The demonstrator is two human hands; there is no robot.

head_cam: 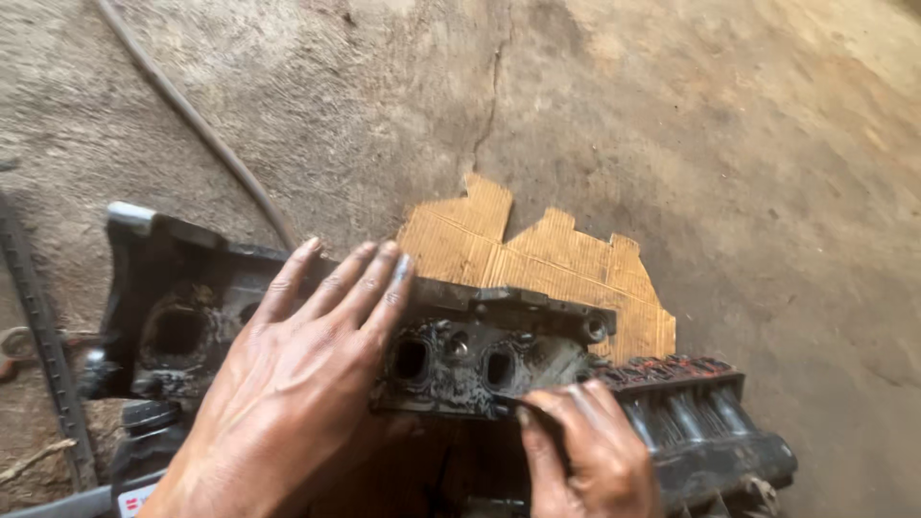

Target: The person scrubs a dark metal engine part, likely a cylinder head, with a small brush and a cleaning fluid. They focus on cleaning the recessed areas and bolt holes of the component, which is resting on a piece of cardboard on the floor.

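1. The head (451,360) is a long, dark metal casting, black with oil and soot. It lies on the floor (729,144), partly over a cardboard sheet (537,254).
2. Its upturned face shows round ports: one large hole just left of the left hand, two smaller ones between the two hands. The metal around them is crusted and grey.
3. The left hand (297,384) lies flat on top of the head, fingers spread apart and stretched toward its far edge. It presses down and grips nothing.
4. The right hand (590,451) is at the near edge of the head, fingers curled together around a thin dark tool (532,411). The tool's tip touches the head just below the two smaller ports. What kind of tool it is cannot be told.
5. To the right of the right hand, a ribbed black part (700,422) with a reddish top edge sits against the end of the head.
6. Beyond the left hand, a hose (192,115) runs across the floor, passing behind the head.
7. Well left of the left hand, a dark toothed strip (43,336) lies on the floor.
8. The floor is rough concrete with a crack (494,86) beyond the cardboard.
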